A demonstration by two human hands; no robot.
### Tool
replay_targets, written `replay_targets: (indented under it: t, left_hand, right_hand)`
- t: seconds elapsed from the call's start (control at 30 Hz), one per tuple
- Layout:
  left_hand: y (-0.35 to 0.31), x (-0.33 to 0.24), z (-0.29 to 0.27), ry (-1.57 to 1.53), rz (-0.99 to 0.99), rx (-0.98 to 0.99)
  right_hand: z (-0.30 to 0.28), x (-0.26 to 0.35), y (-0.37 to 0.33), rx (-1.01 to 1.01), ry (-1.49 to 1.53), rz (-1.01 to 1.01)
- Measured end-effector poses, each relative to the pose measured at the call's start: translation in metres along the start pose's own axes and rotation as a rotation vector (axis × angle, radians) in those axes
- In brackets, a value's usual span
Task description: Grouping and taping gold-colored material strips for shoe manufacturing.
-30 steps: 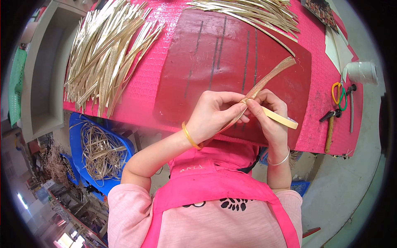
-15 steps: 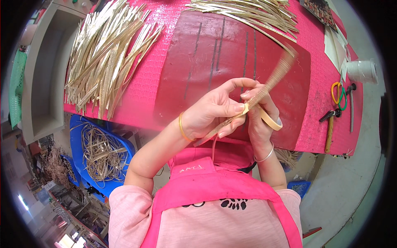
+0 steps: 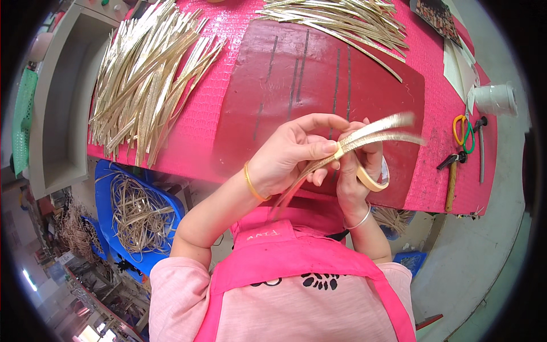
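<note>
Two pale flat strips [image 3: 364,137] are held together in front of the chest, above the dark red mat [image 3: 296,85] on the table [image 3: 194,131]. The left hand [image 3: 290,157] is closed, thumb and forefinger pinched on the strips at their crossing point. The right hand [image 3: 356,171] is closed behind them, with a loop of beige tape [image 3: 373,179] carried at its fingers.

The strips are judged light, thin and springy: they bow under their own length and would likely crease or split if bent sharply. A pinch near the crossing, flat faces between finger pads, is judged the soundest hold; a glossy surface is suggested, so slipping is possible.

The free ends to the right of the hands are blurred, and their exact count cannot be confirmed. The lower ends are lost against the pink apron [image 3: 296,268]. The right palm is hidden. Beyond the hands to the left, a heap of strips [image 3: 148,80] is seen.
</note>
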State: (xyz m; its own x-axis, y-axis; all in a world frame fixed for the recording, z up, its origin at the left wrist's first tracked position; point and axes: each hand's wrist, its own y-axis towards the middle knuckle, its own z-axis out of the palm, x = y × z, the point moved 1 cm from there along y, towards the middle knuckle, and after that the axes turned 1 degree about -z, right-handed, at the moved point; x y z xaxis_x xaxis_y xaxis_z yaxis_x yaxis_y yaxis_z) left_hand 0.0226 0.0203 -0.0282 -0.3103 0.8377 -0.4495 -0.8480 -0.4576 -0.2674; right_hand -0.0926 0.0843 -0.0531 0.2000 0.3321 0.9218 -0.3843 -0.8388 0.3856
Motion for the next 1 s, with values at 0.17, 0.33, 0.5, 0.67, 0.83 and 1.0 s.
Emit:
replay_targets:
  t: [0.17,0.33,0.5,0.67,0.83,1.0]
  left_hand:
    - [-0.009,-0.002,0.015,0.559,0.204,-0.401]
    - [-0.011,0.001,0.012,0.934,0.532,-0.279]
    - [-0.013,-0.001,0.018,0.592,0.334,-0.386]
    - [-0.022,-0.013,0.019,0.709,0.287,-0.445]
    - [-0.073,-0.088,-0.005,0.946,0.458,-0.714]
    - [-0.098,-0.198,-0.08,2.314,0.48,-1.31]
  right_hand:
    - [0.005,-0.003,0.009,-0.008,0.23,0.046]
    - [0.002,-0.003,0.009,0.016,-0.042,-0.001]
    - [-0.001,0.005,0.019,0.162,-0.388,-0.15]
    - [-0.002,0.014,0.029,0.262,-0.342,-0.192]
    - [-0.036,-0.006,0.045,0.784,-0.481,-0.191]
    - [-0.094,-0.058,0.138,0.205,-0.713,-0.023]
